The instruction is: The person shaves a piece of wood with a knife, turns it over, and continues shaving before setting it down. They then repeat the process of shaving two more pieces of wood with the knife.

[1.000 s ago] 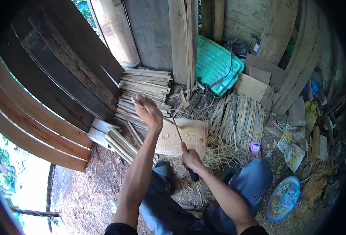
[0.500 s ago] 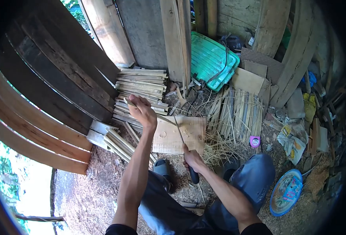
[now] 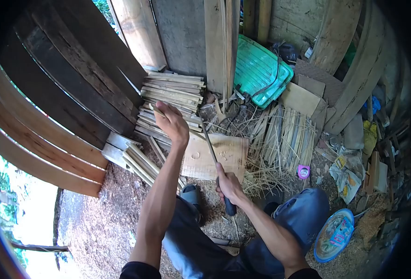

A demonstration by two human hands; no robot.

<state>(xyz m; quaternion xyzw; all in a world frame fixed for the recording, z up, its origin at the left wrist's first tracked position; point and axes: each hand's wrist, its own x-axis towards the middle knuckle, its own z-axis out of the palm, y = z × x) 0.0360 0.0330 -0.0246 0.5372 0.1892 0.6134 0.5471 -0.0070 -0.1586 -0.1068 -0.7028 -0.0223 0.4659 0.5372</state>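
Note:
My left hand [image 3: 172, 124] is closed around a thin bamboo strip [image 3: 197, 135], raised over the far left corner of a pale wooden board [image 3: 203, 169]. One end of the strip pokes out past the thumb side; the other slants down to the right. In my right hand [image 3: 228, 185], fingers wrap the dark handle of a long, narrow-bladed knife [image 3: 209, 142]. Its blade points away from me and crosses the strip's lower end in this view. A few curled shavings [image 3: 195, 155] lie on the board.
Stacked strips [image 3: 173, 93] lie beyond my left hand, with another bundle [image 3: 142, 160] nearer. To the right are more strips [image 3: 291, 135], loose fibres [image 3: 261, 179] and a pink tape measure [image 3: 303, 171]. A green plastic lid [image 3: 259, 69] leans behind; a blue-rimmed basin [image 3: 324, 253] sits near my knee.
The knife has moved forward and slightly left, its tip now farther past the strip. Both hands keep their hold, and the whole view has shifted slightly.

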